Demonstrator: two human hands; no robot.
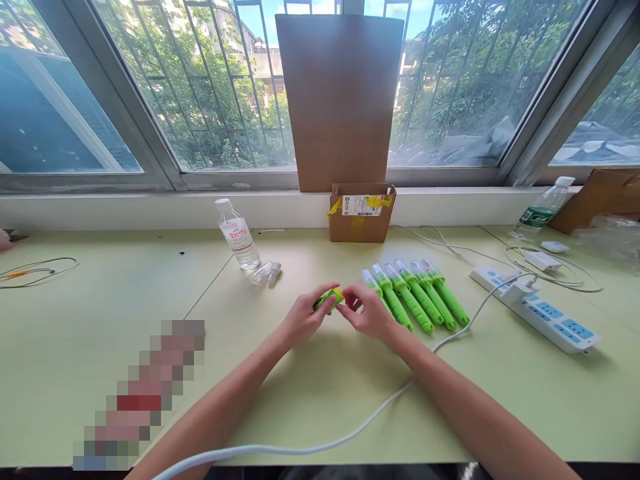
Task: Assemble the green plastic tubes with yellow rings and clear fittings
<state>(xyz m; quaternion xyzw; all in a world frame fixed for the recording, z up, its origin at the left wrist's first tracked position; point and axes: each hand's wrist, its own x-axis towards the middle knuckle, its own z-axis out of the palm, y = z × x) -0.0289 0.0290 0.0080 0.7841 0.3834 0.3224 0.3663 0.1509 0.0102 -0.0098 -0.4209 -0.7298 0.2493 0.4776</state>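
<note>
My left hand point(306, 316) is closed around a small bright green item point(326, 299) with a yellow edge; its exact kind is partly hidden by my fingers. My right hand point(369, 312) meets it from the other side, thumb and fingers pinched at the yellow edge. Just beyond my right hand lies a row of several green tubes point(419, 301) with clear caps, set side by side at a slant. My right hand covers part of the nearest one.
A water bottle point(237, 233) stands behind small clear plastic pieces point(267, 273). A cardboard box point(359, 230) sits at the back. Right are a power strip point(540, 310) and another bottle point(543, 210). A white cable point(350, 435) crosses under my right forearm. A blurred patch point(145, 397) lies left.
</note>
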